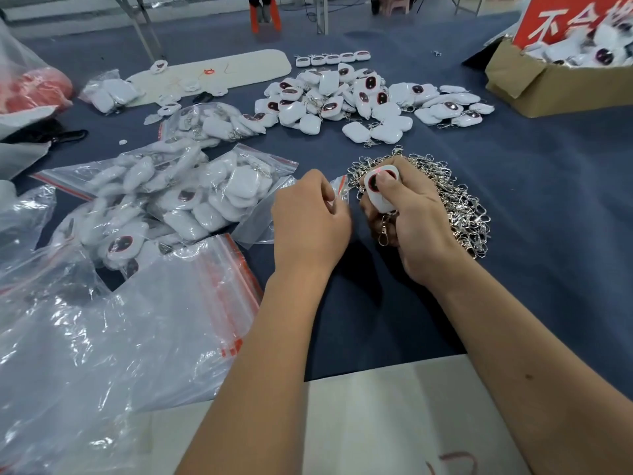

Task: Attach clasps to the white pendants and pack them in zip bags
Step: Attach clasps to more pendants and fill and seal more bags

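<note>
- A white pendant [379, 190] with a dark oval face sits upright in the right hand [411, 221], whose fingers curl around it, thumb on its face; a metal clasp [384, 231] hangs below it.
- The left hand [308, 217] pinches the red-striped mouth of a small zip bag [263, 221] just beside the pendant.
- Behind the right hand lies a heap of loose clasps [459, 200] on the blue tabletop [548, 234].
- Filled zip bags [191, 190] lie left; loose pendants [359, 97] lie farther back.
</note>
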Available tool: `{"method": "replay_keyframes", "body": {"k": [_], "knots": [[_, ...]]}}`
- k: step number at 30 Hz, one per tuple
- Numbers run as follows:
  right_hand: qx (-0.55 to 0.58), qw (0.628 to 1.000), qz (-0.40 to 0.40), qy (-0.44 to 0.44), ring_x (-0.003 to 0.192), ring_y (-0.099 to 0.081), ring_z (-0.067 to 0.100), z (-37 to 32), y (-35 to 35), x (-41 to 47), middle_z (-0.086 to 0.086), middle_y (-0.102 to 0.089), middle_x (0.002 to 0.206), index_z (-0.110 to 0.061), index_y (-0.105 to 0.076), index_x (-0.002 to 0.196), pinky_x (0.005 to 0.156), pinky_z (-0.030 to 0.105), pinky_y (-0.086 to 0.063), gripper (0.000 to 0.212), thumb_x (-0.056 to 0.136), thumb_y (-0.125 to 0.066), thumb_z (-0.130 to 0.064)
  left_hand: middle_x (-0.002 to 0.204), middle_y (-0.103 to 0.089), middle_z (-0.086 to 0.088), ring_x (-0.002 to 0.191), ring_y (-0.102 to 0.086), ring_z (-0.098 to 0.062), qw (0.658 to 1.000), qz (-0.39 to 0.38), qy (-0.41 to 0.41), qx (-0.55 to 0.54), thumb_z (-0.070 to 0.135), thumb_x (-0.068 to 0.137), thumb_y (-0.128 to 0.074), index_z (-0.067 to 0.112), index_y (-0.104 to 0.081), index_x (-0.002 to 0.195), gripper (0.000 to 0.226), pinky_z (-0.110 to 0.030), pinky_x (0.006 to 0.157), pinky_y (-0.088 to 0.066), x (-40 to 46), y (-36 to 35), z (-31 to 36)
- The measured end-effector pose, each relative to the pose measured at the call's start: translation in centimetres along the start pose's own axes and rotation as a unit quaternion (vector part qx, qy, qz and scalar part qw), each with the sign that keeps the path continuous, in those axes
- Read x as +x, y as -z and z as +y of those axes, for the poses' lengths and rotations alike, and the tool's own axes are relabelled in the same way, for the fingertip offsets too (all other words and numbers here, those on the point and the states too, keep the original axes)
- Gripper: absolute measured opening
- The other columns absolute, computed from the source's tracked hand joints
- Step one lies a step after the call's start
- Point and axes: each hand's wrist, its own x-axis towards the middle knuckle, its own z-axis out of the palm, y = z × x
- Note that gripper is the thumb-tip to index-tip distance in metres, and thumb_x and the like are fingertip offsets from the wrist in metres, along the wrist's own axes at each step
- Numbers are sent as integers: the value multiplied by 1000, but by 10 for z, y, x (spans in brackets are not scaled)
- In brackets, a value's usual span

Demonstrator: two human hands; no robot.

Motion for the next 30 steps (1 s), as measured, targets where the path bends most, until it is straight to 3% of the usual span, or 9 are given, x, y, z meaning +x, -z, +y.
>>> {"method": "replay_keyframes", "body": {"k": [7, 11, 13, 17, 22, 27, 30], "knots": [[-5, 1000, 9, -2, 56, -46, 13, 6, 0, 5, 7, -53, 71, -13, -56, 87, 46, 19, -38, 14, 99, -52, -20, 59, -62, 5, 57, -54, -7, 998, 4, 17, -63, 12, 79, -66, 16, -64, 71, 9, -18, 57, -43, 1, -1, -2], [-34, 999, 14, 13, 66, -49, 19, 11, 1, 8, 8, -54, 75, -3, -55, 87, 59, 29, -43, 22, 94, -55, -24, 59, -63, 4, 54, -53, -4, 995, 8, 29, -98, 11, 78, -68, 16, -64, 68, 12, -12, 54, -40, 1, -2, -1], [-75, 996, 16, 36, 64, -51, 17, 12, 1, 8, 4, -57, 70, -6, -57, 83, 63, 33, -44, 18, 95, -55, -19, 58, -63, 4, 53, -53, -2, 994, 10, 35, -107, 10, 77, -69, 15, -64, 67, 12, -10, 54, -40, 1, -2, -1], [-93, 995, 1, 40, 59, -53, 13, 12, 0, 7, 1, -59, 66, -15, -57, 79, 59, 30, -43, 17, 96, -54, -19, 58, -64, 3, 51, -52, -2, 993, 12, 42, -113, 10, 77, -68, 15, -65, 68, 11, -10, 54, -40, 2, -1, 0], [-62, 997, 5, 40, 58, -49, 13, 11, -1, 7, 0, -55, 64, -9, -56, 83, 55, 28, -42, 15, 93, -55, -20, 59, -63, 2, 51, -50, -2, 993, 12, 40, -114, 9, 78, -68, 13, -65, 68, 11, -10, 54, -40, 1, 0, 1], [8, 1000, -4, -7, 75, -57, 25, 14, 1, 9, 6, -64, 82, -13, -53, 114, 67, 39, -50, 17, 97, -52, -12, 58, -63, 0, 49, -51, -3, 990, 16, 53, -128, 7, 77, -67, 11, -64, 69, 9, -10, 53, -40, 1, 3, 3], [38, 999, -14, -24, 58, -49, 16, 14, 1, 10, 2, -62, 78, -20, -43, 122, 51, 28, -44, 27, 104, -41, 0, 57, -64, -4, 53, -63, -17, 988, 21, 64, -138, 8, 77, -64, 11, -63, 69, 8, -25, 56, -52, 1, 4, 3]]}}
